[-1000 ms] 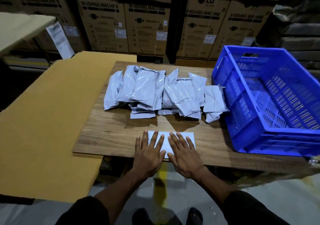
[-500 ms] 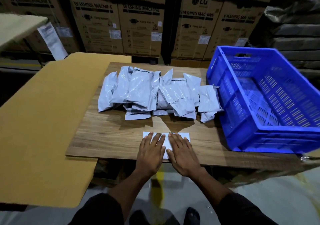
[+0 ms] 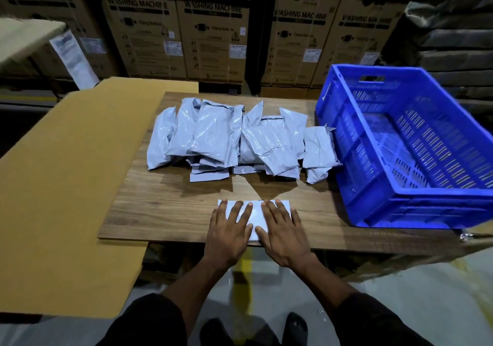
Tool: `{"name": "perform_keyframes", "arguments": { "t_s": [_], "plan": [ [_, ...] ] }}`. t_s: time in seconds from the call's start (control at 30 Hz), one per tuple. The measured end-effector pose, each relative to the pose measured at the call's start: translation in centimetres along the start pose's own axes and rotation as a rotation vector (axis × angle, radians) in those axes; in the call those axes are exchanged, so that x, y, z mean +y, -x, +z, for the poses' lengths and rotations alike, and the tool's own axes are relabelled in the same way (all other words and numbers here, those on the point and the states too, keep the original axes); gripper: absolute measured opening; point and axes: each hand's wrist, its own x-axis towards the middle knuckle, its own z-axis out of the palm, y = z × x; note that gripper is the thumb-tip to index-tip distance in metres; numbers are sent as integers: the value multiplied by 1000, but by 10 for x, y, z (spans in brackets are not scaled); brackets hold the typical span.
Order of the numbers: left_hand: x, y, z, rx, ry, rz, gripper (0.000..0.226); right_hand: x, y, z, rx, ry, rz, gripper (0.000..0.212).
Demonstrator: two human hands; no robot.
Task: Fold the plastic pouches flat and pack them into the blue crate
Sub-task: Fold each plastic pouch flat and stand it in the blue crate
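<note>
Single view only, head-mounted on the person, wide-angle with clear barrel bend at the edges. It looks forward and steeply down from standing height at the near edge of the wooden surface (image 3: 165, 212). Close range: both forearms enter from the bottom edge, left hand (image 3: 228, 232) and right hand (image 3: 282, 232) sit low centre, and the person's feet show on the floor below. The blue crate (image 3: 400, 207) fills the right side, partly cut by the frame edge. A cardboard sheet (image 3: 66, 185) takes the left. Far field, top of frame: stacked washing machine cartons (image 3: 213, 33), facing the camera. No second view to overlap.
</note>
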Motion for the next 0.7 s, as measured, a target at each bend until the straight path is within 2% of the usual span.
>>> {"name": "perform_keyframes", "arguments": {
  "t_s": [0.4, 0.5, 0.6, 0.7],
  "plan": [
    [-7, 9, -12, -154, 2, -64, 61, 13, 10, -12, -143, 69, 58, 81],
    [-8, 6, -15, -200, -11, -67, 62, 12, 7, -19, -181, 85, 45, 90],
    [-14, -1, -14, -264, -34, -49, 64, 13, 10, -23, -96, 111, -83, 94],
    [-24, -9, -18, -315, -19, -34, 65, 16, 14, -20, 54, 161, -343, 69]
  ]
}}
